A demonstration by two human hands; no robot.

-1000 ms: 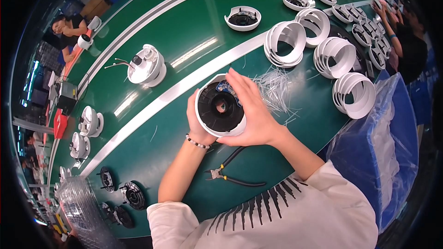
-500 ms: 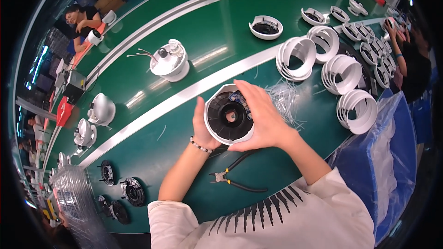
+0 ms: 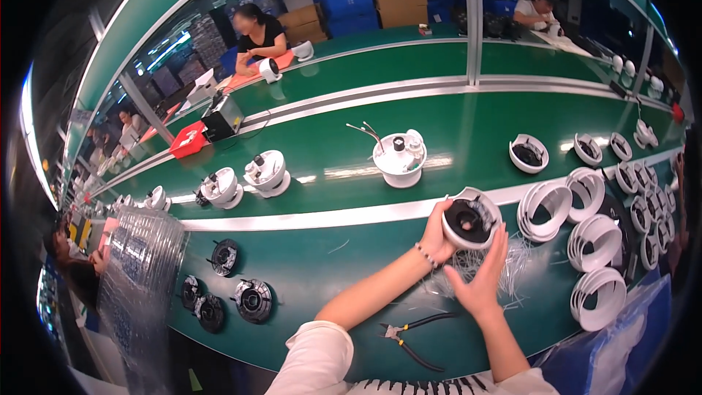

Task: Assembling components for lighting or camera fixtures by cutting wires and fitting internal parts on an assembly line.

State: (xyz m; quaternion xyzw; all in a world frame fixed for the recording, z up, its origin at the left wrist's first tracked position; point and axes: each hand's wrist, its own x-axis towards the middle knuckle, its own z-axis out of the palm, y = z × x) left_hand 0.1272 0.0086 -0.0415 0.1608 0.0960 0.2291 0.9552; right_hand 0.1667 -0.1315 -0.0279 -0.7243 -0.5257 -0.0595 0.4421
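So a white round housing [image 3: 472, 219] with a black inside is being held up over the counter [image 3: 314, 263], clasped at its left side by the left hand [image 3: 436, 241], which is closed around it (a beaded bracelet [image 3: 425, 256] is worn on that wrist, by the way). The right hand [image 3: 482, 281] is spread, thumb well apart from the fingers, with the fingertips held right beside the housing's right edge; whether it's actually being touched there can't be told.

Just below, a messy heap of thin pale strips [image 3: 515, 267] is strewn about. Nearer the body, cutters [image 3: 395, 333] with black-and-yellow handles are laid flat, handles spread. Off to the right, white rings [image 3: 545, 211] are bunched in leaning stacks, while four black round parts [image 3: 254, 301] are grouped on the left, near some clear plastic [image 3: 139, 278]. Past the white rail [image 3: 314, 220], a white unit with loose wires [image 3: 402, 162] is seen standing on the green surface.
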